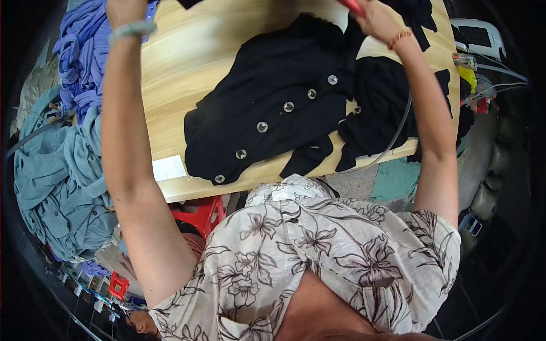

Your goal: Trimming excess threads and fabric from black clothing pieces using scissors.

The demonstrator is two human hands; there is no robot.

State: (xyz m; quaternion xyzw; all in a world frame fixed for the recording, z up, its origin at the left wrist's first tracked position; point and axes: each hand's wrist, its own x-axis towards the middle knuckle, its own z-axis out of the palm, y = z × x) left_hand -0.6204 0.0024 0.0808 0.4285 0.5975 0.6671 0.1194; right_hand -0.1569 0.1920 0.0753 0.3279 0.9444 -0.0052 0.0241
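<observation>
A black buttoned cardigan [273, 108] lies spread at a slant on the wooden table [165, 68], its row of large shiny buttons facing up. At the top edge, over the table's far right part, my right hand [376, 21] is closed around a red handle-like thing [354, 7], most of which is cut off by the frame. My left hand [126, 10] reaches to the far left of the table, next to a purple pile. Its fingers lie beyond the top edge, so what it touches is hidden.
More black garments [384, 102] lie at the right, crossed by a thin grey hose [398, 128]. Purple knitwear [82, 48] and grey-green garments [62, 176] are heaped at the left. A white paper [169, 168] sits at the near edge; a red stool [202, 215] stands below.
</observation>
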